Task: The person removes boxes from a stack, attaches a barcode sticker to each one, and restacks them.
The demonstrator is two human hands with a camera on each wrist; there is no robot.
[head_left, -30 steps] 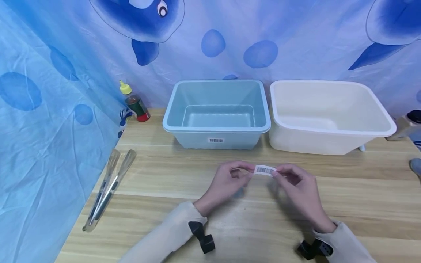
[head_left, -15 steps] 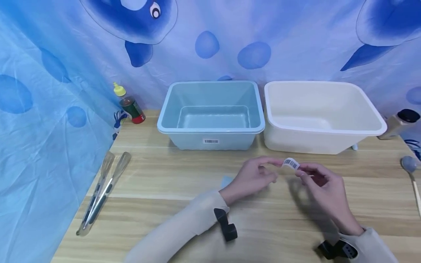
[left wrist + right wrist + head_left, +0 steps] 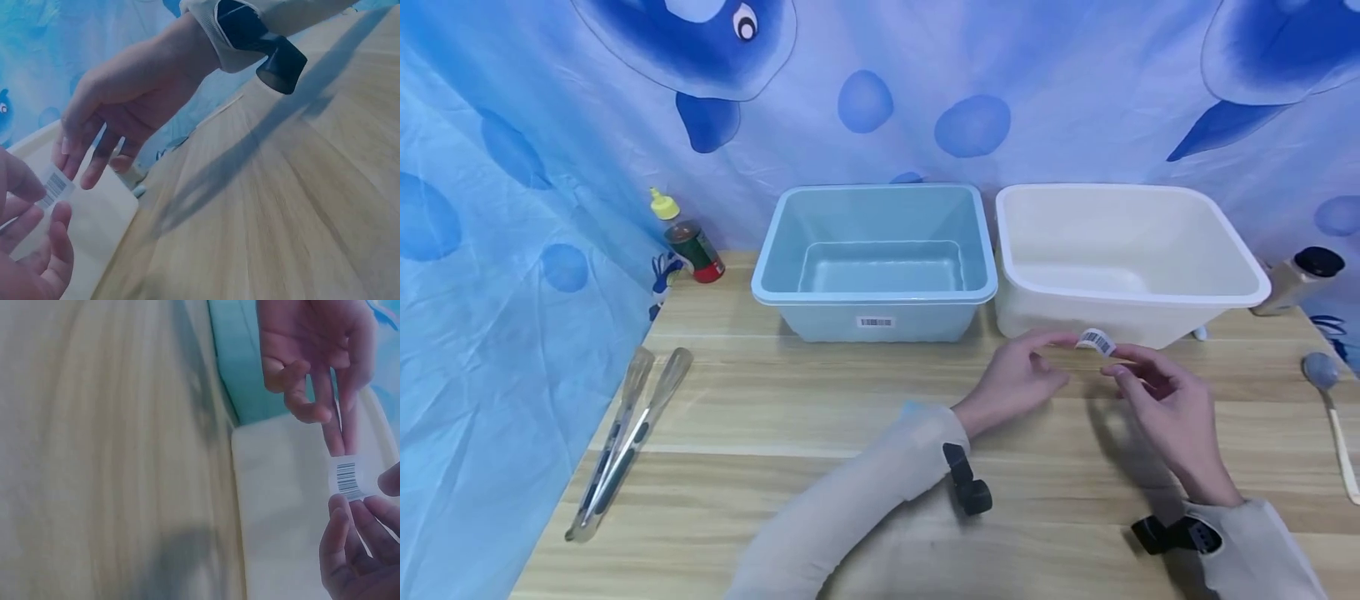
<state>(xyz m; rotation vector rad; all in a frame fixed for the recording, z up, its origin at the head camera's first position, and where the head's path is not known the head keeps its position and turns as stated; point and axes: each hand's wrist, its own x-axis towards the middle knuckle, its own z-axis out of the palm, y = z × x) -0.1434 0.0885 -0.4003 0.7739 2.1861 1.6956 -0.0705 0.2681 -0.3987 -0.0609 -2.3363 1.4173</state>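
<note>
A small white barcode label (image 3: 1096, 342), slightly bent, spans the fingertips of both hands in front of the white bin (image 3: 1131, 297). My left hand (image 3: 1018, 379) touches its left end with an outstretched index finger, thumb well apart. In the right wrist view, two straight fingers of the left hand (image 3: 325, 381) meet the label (image 3: 347, 477). My right hand (image 3: 1172, 412) has fingertips at the label's other end; its fingers are bent and its thumb stands a little off. What lies behind the label is hidden.
A light blue bin (image 3: 880, 323) with a barcode label on its front stands left of the white bin. Tongs (image 3: 625, 450) lie at left, near a yellow-capped bottle (image 3: 688, 242). A black-capped jar (image 3: 1296, 279) and a spoon (image 3: 1330, 417) are at right.
Both hands have moved right and away from me with the label, toward the white bin. The left thumb has come off the label, and the right thumb has drawn apart too.
</note>
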